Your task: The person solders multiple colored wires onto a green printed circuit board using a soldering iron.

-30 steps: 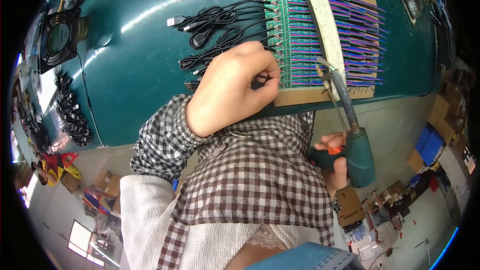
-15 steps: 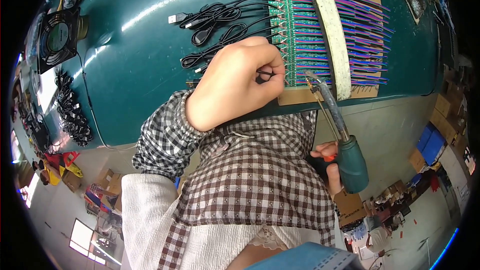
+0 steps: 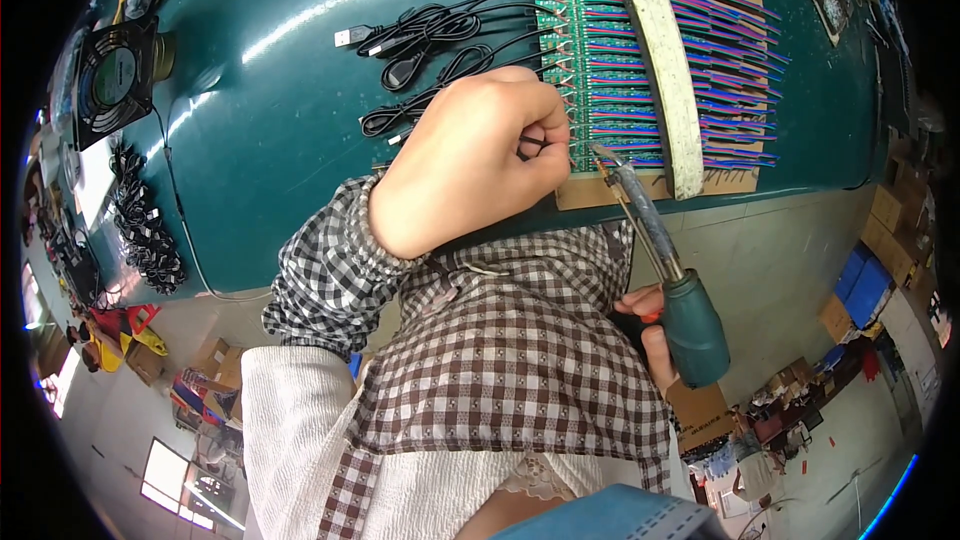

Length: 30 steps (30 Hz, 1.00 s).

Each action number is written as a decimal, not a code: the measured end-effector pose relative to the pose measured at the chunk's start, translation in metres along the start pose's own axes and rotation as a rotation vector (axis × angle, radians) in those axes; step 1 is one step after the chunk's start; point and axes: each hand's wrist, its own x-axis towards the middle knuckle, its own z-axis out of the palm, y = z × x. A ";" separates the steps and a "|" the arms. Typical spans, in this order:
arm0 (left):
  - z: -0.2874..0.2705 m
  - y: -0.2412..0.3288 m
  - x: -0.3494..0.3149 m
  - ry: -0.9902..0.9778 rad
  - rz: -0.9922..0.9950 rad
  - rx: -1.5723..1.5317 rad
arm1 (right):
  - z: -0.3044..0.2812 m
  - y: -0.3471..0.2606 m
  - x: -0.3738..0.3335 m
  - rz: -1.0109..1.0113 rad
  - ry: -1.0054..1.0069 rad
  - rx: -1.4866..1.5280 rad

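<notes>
My left hand (image 3: 480, 160) pinches a thin black cable (image 3: 532, 143) at the left edge of the green circuit boards (image 3: 580, 60). My right hand (image 3: 652, 325) is closed around the green handle of a soldering gun (image 3: 695, 330). Its metal tip reaches the near end of the boards, just right of my left fingertips. Rows of red, blue and black wires (image 3: 735, 70) run rightward from the boards. A pale, speckled bar (image 3: 655, 50) lies across these wires. What the pinched cable's end touches is hidden by my fingers.
Coiled black USB cables (image 3: 430, 28) lie left of the boards on the green table (image 3: 270, 130). Cardboard (image 3: 600, 192) sits under the boards. A black fan (image 3: 115, 78) stands at the far left, above a bundle of black cables (image 3: 145, 220). The table's near edge runs beside my apron.
The soldering gun's tip has moved slightly left, closer to my left fingertips. My left hand has hardly shifted and keeps its pinch on the cable.
</notes>
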 end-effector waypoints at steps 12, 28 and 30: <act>-0.001 0.001 0.001 -0.019 -0.010 0.014 | -0.001 0.010 -0.001 -0.072 0.006 -0.015; -0.001 0.003 0.001 -0.018 -0.022 0.015 | -0.001 0.009 0.001 -0.068 -0.008 -0.057; -0.001 0.003 0.001 -0.022 -0.023 0.024 | -0.001 0.010 0.000 -0.063 -0.014 -0.058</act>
